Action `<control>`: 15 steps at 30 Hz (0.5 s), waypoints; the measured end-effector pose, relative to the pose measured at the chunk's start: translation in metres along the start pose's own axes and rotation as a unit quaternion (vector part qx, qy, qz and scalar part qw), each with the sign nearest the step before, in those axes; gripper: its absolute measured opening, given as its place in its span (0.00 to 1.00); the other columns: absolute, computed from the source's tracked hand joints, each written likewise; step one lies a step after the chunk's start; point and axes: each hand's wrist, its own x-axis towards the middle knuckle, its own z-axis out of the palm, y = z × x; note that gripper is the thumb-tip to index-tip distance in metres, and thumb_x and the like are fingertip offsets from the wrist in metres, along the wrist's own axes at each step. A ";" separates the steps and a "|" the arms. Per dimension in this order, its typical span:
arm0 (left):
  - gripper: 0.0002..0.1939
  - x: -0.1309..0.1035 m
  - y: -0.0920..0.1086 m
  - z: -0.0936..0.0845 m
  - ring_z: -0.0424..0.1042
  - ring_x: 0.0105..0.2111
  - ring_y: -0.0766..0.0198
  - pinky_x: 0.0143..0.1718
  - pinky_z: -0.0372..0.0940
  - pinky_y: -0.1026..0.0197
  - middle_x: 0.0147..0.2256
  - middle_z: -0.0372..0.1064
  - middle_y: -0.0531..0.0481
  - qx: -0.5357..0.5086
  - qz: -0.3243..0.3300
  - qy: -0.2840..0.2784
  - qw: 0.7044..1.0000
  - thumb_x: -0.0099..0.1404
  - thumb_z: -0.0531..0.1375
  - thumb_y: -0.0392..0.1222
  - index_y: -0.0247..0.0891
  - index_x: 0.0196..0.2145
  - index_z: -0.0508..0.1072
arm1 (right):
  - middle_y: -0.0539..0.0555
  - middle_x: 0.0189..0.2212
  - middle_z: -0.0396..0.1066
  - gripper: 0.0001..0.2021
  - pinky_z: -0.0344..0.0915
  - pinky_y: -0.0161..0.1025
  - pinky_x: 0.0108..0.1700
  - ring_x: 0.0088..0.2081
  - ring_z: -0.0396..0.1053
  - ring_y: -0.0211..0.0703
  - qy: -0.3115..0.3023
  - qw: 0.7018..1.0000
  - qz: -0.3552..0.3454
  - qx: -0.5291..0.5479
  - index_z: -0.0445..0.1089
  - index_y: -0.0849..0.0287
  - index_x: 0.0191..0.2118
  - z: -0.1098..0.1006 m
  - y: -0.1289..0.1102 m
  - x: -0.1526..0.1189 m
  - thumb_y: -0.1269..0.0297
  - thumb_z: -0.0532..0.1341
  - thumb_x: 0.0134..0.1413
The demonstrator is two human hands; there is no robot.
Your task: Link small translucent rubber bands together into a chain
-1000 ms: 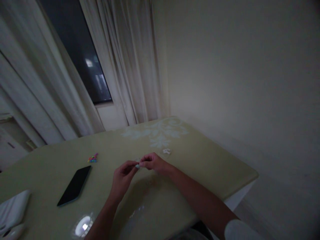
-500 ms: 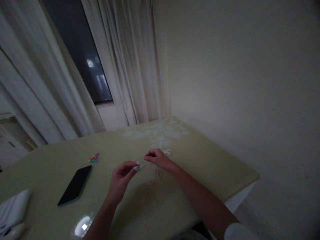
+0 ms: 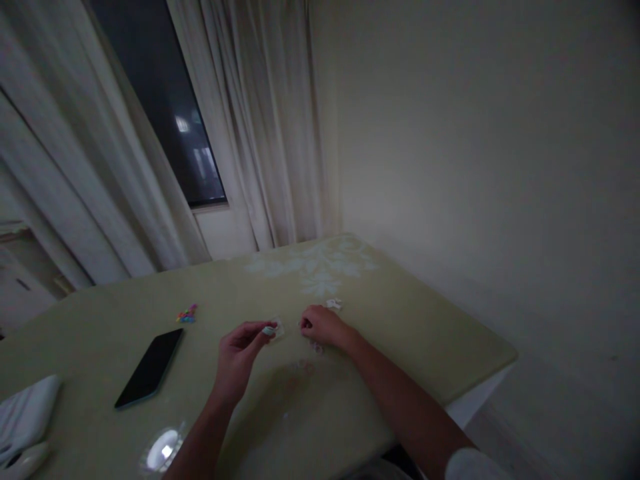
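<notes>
My left hand (image 3: 239,357) pinches a small clear plastic piece (image 3: 279,327), perhaps a little bag or box, between thumb and fingers above the table. A pale, shiny patch shows at the thumb tip. To its right, my right hand (image 3: 323,325) is lowered to the table with its fingers closed together; whatever is between them is too small to make out. Just below the right hand lie small pinkish loose pieces (image 3: 317,347), with fainter ones (image 3: 306,366) nearer to me. Small white pieces (image 3: 334,304) rest just beyond the right hand.
A black phone (image 3: 150,368) lies on the table (image 3: 410,320) at left. Beyond it sits a little heap of bright coloured pieces (image 3: 187,314). A round clear container (image 3: 164,450) is by my left forearm. White objects (image 3: 30,413) stand at the far left; a wall borders the right.
My right hand has moved down and slightly right, away from the left hand, to the small pieces on the table. The left hand has shifted slightly left, still holding the clear piece.
</notes>
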 end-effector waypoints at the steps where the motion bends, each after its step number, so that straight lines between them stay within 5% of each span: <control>1: 0.14 0.000 0.000 0.001 0.81 0.34 0.57 0.34 0.75 0.61 0.35 0.84 0.44 -0.003 0.001 -0.002 1.000 0.57 0.72 0.51 0.39 0.35 0.84 | 0.57 0.34 0.79 0.05 0.60 0.35 0.35 0.35 0.73 0.44 -0.003 1.000 0.004 -0.007 0.81 0.59 0.32 0.001 -0.001 0.000 0.72 0.65 0.52; 7: 0.12 0.000 0.000 0.001 0.82 0.34 0.58 0.35 0.75 0.62 0.35 0.84 0.45 -0.015 -0.003 -0.002 1.000 0.56 0.73 0.49 0.39 0.33 0.83 | 0.62 0.38 0.78 0.04 0.62 0.37 0.36 0.37 0.74 0.49 -0.018 1.000 0.016 -0.017 0.79 0.61 0.32 0.005 -0.006 -0.003 0.70 0.67 0.47; 11: 0.12 0.002 -0.002 -0.002 0.81 0.34 0.58 0.35 0.75 0.62 0.35 0.84 0.45 0.005 0.004 -0.001 1.000 0.56 0.73 0.49 0.39 0.34 0.83 | 0.55 0.33 0.76 0.04 0.61 0.34 0.35 0.34 0.71 0.42 -0.037 0.998 0.012 0.040 0.78 0.62 0.34 -0.004 -0.008 -0.002 0.67 0.66 0.53; 15: 0.12 0.002 -0.003 -0.001 0.81 0.33 0.58 0.36 0.75 0.61 0.33 0.84 0.46 0.019 0.005 -0.013 1.000 0.56 0.73 0.50 0.40 0.33 0.83 | 0.47 0.26 0.68 0.08 0.57 0.32 0.31 0.28 0.63 0.35 -0.056 0.971 -0.024 0.231 0.74 0.61 0.35 -0.017 -0.010 0.001 0.63 0.61 0.63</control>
